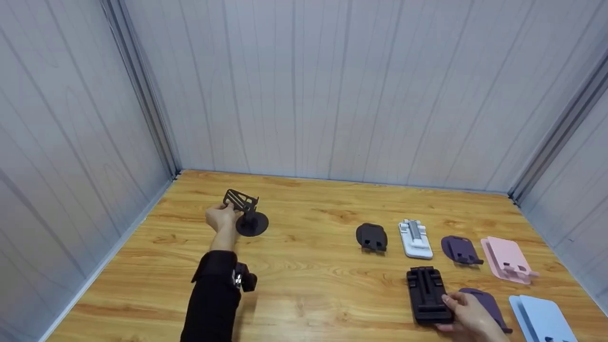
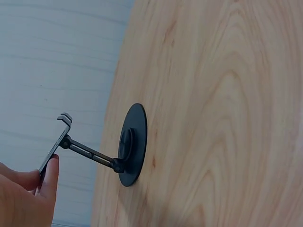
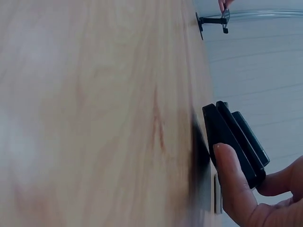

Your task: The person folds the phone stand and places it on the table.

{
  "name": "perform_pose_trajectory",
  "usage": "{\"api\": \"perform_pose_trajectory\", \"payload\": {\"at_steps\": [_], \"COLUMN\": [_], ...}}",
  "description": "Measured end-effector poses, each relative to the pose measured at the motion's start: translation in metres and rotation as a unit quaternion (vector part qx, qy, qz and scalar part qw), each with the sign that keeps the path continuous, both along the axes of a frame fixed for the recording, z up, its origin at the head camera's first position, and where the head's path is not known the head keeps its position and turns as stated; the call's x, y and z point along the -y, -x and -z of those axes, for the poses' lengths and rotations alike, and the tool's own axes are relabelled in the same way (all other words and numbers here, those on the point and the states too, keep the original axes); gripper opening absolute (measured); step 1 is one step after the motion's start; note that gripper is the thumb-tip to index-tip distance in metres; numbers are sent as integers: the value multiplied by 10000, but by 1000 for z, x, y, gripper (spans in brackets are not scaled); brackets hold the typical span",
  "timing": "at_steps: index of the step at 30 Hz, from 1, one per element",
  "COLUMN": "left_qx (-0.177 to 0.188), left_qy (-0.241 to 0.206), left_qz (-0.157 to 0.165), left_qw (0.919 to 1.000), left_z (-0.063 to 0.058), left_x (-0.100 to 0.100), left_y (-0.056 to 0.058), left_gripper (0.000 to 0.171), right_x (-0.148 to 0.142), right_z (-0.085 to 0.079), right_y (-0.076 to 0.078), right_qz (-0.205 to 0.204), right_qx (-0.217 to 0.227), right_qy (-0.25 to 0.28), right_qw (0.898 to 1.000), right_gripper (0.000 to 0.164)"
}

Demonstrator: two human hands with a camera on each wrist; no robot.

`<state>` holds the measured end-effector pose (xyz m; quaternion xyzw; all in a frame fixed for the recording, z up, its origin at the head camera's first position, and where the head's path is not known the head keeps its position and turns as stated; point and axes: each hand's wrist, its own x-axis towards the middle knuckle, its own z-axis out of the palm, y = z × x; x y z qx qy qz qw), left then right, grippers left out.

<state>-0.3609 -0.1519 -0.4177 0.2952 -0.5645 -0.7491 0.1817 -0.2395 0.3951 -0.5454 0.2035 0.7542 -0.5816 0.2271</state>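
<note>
On the left of the table stands an unfolded black phone stand (image 1: pixel 252 224) with a round base and a slotted plate on a jointed arm. My left hand (image 1: pixel 222 216) pinches the edge of that plate between thumb and fingers, as the left wrist view also shows. At the right front, my right hand (image 1: pixel 468 313) grips a folded black rectangular phone stand (image 1: pixel 429 295) by its side edge. The right wrist view shows this folded stand (image 3: pixel 234 144) tilted, with the thumb on one face and fingers on the other.
Folded stands lie at the right: a dark grey one (image 1: pixel 372 236), a white one (image 1: pixel 415 239), a purple one (image 1: pixel 460 250), a pink one (image 1: pixel 507 259) and a light blue one (image 1: pixel 544 318). Another purple stand (image 1: pixel 485 304) is partly behind my right hand. Panel walls (image 1: pixel 313 95) border the table.
</note>
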Motion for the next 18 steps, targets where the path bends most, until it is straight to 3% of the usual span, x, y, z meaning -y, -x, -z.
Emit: {"api": "perform_pose_trajectory", "payload": {"at_steps": [4,10,14,18], "left_qx": [-53,-82,-175,-312], "left_qy": [94,216,250,402], "left_qz": [16,466,839,1161], "left_qw": [9999,9986,9960,9919], "left_z": [0,-8,-14,-22], "left_x": [-1,-6,-11,-20], "left_y": [-3,-11,-17,-24], "left_gripper": [30,36,39,37], "right_x": [-1,-12,-15,7], "right_z": [-5,1,0,-36], "right_y": [0,3,0,-19], "right_qz": [-58,-576,-1092,-1456], "right_qx": [142,-20,-471,-903], "right_qy": [-280,-1201,-2099,-2848], "right_qw": [9995,9911,9705,9432], "right_gripper": [60,57,49,41]}}
